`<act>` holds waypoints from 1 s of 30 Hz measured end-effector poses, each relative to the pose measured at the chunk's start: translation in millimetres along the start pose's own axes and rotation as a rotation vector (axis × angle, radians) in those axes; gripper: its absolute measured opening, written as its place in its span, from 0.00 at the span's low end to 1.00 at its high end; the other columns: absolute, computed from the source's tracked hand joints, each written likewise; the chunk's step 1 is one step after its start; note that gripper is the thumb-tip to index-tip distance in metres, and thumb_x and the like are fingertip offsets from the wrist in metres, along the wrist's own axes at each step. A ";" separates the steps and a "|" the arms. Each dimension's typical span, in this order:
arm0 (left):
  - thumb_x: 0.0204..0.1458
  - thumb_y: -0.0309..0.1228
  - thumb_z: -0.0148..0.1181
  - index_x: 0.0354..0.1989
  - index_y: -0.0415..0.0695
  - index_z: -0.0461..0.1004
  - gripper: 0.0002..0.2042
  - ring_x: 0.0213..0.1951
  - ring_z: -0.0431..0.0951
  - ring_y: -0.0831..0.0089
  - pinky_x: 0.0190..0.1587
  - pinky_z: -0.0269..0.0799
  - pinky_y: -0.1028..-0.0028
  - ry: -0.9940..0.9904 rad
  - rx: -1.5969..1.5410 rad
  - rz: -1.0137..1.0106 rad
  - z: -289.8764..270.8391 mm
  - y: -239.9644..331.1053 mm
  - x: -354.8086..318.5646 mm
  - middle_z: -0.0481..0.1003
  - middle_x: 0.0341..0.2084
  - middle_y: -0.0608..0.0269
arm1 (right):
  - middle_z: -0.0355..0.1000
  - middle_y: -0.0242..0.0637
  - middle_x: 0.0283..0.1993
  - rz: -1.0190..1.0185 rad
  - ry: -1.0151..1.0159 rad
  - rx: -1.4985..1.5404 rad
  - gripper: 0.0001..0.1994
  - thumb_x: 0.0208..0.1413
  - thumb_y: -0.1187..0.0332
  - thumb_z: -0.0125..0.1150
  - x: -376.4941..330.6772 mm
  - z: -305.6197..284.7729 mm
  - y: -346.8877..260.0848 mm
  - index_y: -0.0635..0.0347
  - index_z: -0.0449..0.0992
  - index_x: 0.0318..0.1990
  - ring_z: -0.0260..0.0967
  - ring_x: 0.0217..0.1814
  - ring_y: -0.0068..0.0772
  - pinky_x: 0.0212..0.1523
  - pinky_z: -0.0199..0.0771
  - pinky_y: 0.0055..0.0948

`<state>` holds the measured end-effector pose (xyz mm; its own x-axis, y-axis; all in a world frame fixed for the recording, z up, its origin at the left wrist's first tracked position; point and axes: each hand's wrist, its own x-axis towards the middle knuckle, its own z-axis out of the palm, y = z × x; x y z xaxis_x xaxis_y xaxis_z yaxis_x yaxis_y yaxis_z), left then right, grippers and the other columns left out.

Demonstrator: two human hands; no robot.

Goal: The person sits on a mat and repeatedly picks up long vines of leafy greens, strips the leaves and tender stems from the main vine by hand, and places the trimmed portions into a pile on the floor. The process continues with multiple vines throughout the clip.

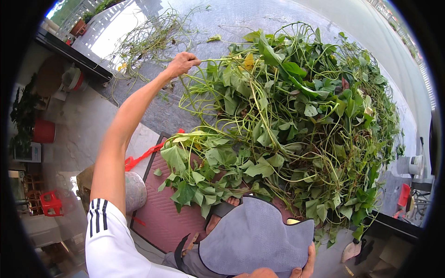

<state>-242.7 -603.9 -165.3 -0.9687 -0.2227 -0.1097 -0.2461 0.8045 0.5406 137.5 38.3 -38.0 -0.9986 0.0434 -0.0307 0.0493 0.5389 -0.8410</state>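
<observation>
A big heap of leafy green vines (296, 120), which look like sweet potato vines, spreads across the middle and right. My left hand (183, 64) reaches to the heap's far left edge, its fingers closed around the end of a thin green stem. On my lap lies a grey cloth (257, 236) with a dark border. At its lower right edge is my right hand (304, 265), thumb and a finger curled at the border; the rest of the hand is partly cut off by the frame.
Thin, mostly bare stems (148, 39) lie in a looser pile at the far left. Under the near leaves is a dark red mat (169, 208), with a whitish bucket (135, 192) and red strap (143, 157) beside it. A red stool (51, 203) stands left.
</observation>
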 end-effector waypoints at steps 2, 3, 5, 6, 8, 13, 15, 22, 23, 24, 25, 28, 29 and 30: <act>0.61 0.42 0.64 0.37 0.42 0.86 0.15 0.24 0.73 0.79 0.28 0.68 0.71 0.149 -0.033 0.196 -30.0 34.8 -21.5 0.77 0.21 0.65 | 0.69 0.59 0.69 -0.061 -0.011 -0.009 0.42 0.68 0.37 0.49 10.3 -16.0 8.4 0.75 0.67 0.68 0.68 0.70 0.56 0.71 0.62 0.47; 0.61 0.42 0.64 0.37 0.41 0.86 0.15 0.22 0.71 0.78 0.26 0.66 0.72 0.220 -0.053 0.296 -43.2 52.3 -31.6 0.78 0.21 0.67 | 0.69 0.59 0.68 -0.077 -0.012 -0.008 0.42 0.68 0.37 0.50 6.0 -20.2 12.2 0.75 0.67 0.68 0.68 0.70 0.55 0.71 0.62 0.46; 0.58 0.45 0.66 0.39 0.45 0.89 0.16 0.33 0.78 0.76 0.39 0.72 0.70 0.199 -0.136 0.129 -83.7 112.2 -55.0 0.83 0.27 0.63 | 0.70 0.59 0.68 -0.103 0.006 -0.004 0.43 0.68 0.37 0.50 -1.9 -28.4 18.2 0.76 0.67 0.68 0.68 0.69 0.54 0.71 0.62 0.46; 0.58 0.46 0.66 0.38 0.46 0.89 0.16 0.31 0.77 0.76 0.38 0.71 0.70 0.217 -0.160 0.148 -102.5 132.2 -62.0 0.82 0.26 0.65 | 0.70 0.58 0.67 -0.120 0.015 -0.001 0.43 0.67 0.37 0.50 -5.9 -33.7 20.5 0.76 0.67 0.68 0.69 0.69 0.53 0.71 0.62 0.45; 0.58 0.46 0.67 0.36 0.46 0.89 0.16 0.22 0.68 0.80 0.28 0.65 0.72 0.305 -0.141 0.190 -155.6 158.6 -87.8 0.75 0.18 0.71 | 0.72 0.59 0.66 -0.185 0.035 0.047 0.41 0.68 0.39 0.51 -10.0 -38.9 27.5 0.77 0.68 0.67 0.70 0.68 0.52 0.71 0.62 0.44; 0.61 0.44 0.65 0.40 0.45 0.85 0.14 0.16 0.59 0.84 0.21 0.55 0.76 0.321 -0.299 0.371 -286.8 273.3 -112.1 0.67 0.15 0.77 | 0.73 0.57 0.65 -0.221 0.089 -0.024 0.37 0.70 0.44 0.52 -28.8 -54.8 13.1 0.76 0.70 0.66 0.71 0.67 0.51 0.69 0.65 0.42; 0.64 0.42 0.64 0.46 0.35 0.79 0.18 0.13 0.49 0.83 0.16 0.43 0.74 0.376 -0.611 0.407 -360.3 353.0 -183.0 0.54 0.13 0.77 | 0.73 0.56 0.65 -0.234 0.072 0.011 0.36 0.70 0.44 0.52 -36.4 -57.3 13.1 0.75 0.70 0.66 0.71 0.67 0.51 0.69 0.65 0.41; 0.67 0.37 0.58 0.38 0.43 0.77 0.10 0.10 0.48 0.83 0.14 0.39 0.74 0.491 -1.058 0.476 -416.7 471.7 -240.2 0.53 0.12 0.82 | 0.73 0.56 0.65 -0.329 0.078 0.081 0.30 0.69 0.51 0.57 -51.0 -67.3 15.9 0.71 0.71 0.66 0.71 0.67 0.53 0.69 0.65 0.41; 0.68 0.36 0.55 0.38 0.44 0.77 0.10 0.10 0.47 0.83 0.13 0.39 0.73 0.406 -1.124 0.456 -418.8 457.1 -218.6 0.52 0.12 0.82 | 0.73 0.56 0.65 -0.343 0.053 0.089 0.30 0.69 0.52 0.57 -53.7 -66.8 12.2 0.71 0.71 0.66 0.71 0.67 0.53 0.69 0.66 0.41; 0.68 0.36 0.51 0.38 0.45 0.77 0.11 0.10 0.47 0.84 0.13 0.40 0.73 0.382 -1.066 0.432 -405.3 458.6 -200.3 0.53 0.12 0.83 | 0.74 0.56 0.64 -0.342 0.051 0.070 0.28 0.69 0.54 0.58 -56.1 -67.0 8.3 0.69 0.72 0.65 0.71 0.67 0.55 0.68 0.66 0.42; 0.68 0.34 0.50 0.37 0.46 0.76 0.10 0.10 0.47 0.85 0.12 0.40 0.74 0.327 -1.155 0.447 -380.4 468.8 -196.4 0.53 0.12 0.83 | 0.73 0.57 0.65 -0.362 0.041 0.070 0.28 0.68 0.55 0.59 -56.8 -68.7 10.8 0.69 0.72 0.65 0.71 0.67 0.57 0.69 0.66 0.43; 0.67 0.34 0.52 0.38 0.45 0.77 0.09 0.11 0.51 0.84 0.15 0.44 0.75 0.267 -1.218 0.408 -323.8 502.4 -207.8 0.57 0.13 0.82 | 0.68 0.61 0.68 -0.347 -0.016 0.053 0.33 0.67 0.48 0.60 -66.5 -76.3 9.9 0.67 0.70 0.67 0.66 0.70 0.64 0.70 0.64 0.49; 0.67 0.34 0.53 0.38 0.45 0.77 0.09 0.12 0.52 0.84 0.16 0.46 0.75 0.248 -1.233 0.403 -308.7 513.9 -216.2 0.58 0.14 0.81 | 0.68 0.61 0.69 -0.353 -0.013 0.067 0.33 0.67 0.47 0.60 -70.0 -77.9 10.9 0.67 0.70 0.68 0.66 0.70 0.64 0.70 0.64 0.49; 0.67 0.34 0.54 0.38 0.44 0.77 0.09 0.12 0.54 0.84 0.17 0.47 0.75 0.223 -1.245 0.397 -293.4 524.8 -224.3 0.59 0.14 0.81 | 0.67 0.61 0.69 -0.360 -0.012 0.082 0.33 0.67 0.47 0.60 -73.3 -78.1 12.9 0.67 0.69 0.68 0.66 0.70 0.64 0.71 0.64 0.49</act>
<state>-145.1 -293.3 387.7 -0.9121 -0.2727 0.3062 0.3602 -0.1764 0.9160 212.9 107.8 -4.4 -0.9519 -0.1465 0.2690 -0.3063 0.4486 -0.8396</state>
